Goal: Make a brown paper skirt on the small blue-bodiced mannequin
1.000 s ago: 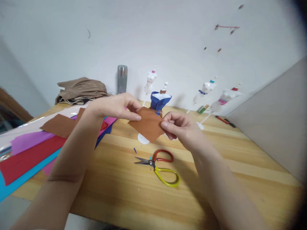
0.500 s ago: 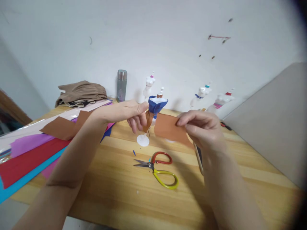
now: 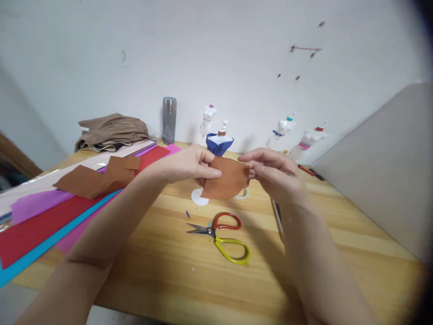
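Observation:
My left hand [image 3: 194,167] pinches the left side of a small brown piece of cloth [image 3: 226,179], thumb in front. At the cloth's right edge are the bent fingers of my right hand [image 3: 275,171], closed on it. Right behind the cloth stands a small white dress form [image 3: 220,136] with a blue cloth wrap [image 3: 219,146] around its chest and a brown band at the neck; its lower body is hidden. Below, on the table, lie scissors [image 3: 211,231] with their blades apart, one handle red and one yellow.
Brown scraps [image 3: 117,174] and colored cloth strips [image 3: 50,215] cover the table's left side. Folded brown fabric [image 3: 113,128] and a flask [image 3: 169,119] are at the back. More dress forms [image 3: 284,126] stand by the wall. A phone-like object [image 3: 277,219] lies by my right wrist.
My left hand has moved right and now grips the brown cloth, which has shifted left in front of the dress form. My right hand has moved slightly left. The view has shifted a little.

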The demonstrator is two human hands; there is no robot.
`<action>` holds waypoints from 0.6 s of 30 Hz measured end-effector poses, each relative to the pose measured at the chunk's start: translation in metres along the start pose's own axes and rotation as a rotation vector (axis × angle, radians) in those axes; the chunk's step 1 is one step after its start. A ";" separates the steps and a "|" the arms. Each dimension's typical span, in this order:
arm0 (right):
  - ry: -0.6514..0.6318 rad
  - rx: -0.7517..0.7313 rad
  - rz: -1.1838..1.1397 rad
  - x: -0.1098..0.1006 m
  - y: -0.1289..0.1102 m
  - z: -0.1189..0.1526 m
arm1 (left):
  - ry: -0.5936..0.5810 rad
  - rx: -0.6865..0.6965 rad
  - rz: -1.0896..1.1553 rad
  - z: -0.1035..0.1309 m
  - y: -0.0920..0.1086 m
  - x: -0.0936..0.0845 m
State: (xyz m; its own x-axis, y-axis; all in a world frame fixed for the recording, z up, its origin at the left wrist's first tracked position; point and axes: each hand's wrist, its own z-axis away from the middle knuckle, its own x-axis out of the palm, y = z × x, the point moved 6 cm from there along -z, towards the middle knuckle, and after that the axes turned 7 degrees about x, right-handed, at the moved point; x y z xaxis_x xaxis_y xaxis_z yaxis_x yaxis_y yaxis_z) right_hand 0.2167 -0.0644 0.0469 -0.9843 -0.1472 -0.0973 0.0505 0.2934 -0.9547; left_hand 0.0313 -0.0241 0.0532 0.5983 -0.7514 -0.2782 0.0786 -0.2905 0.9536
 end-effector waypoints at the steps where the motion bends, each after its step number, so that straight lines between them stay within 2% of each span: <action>1: 0.007 0.016 -0.036 0.000 0.001 -0.001 | 0.005 -0.003 0.009 -0.001 -0.001 -0.001; 10: 0.054 0.116 -0.054 0.009 0.012 -0.007 | 0.048 -0.003 0.013 -0.005 -0.009 -0.005; 14: 0.077 0.131 0.116 0.015 0.008 -0.006 | -0.040 -0.037 -0.111 0.000 -0.003 -0.004; 16: 0.075 0.163 0.141 0.015 0.009 -0.006 | -0.082 -0.081 -0.224 0.006 -0.001 -0.011; 18: 0.083 0.196 0.142 0.013 0.012 -0.006 | 0.027 -0.089 -0.335 0.012 0.002 -0.029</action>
State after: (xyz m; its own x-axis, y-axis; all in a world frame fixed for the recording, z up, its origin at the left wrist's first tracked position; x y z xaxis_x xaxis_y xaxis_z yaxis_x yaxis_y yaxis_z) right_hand 0.2039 -0.0570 0.0357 -0.9751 -0.0373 -0.2188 0.2132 0.1157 -0.9701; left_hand 0.0048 -0.0103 0.0614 0.5477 -0.6069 -0.5759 0.3432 -0.4648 0.8162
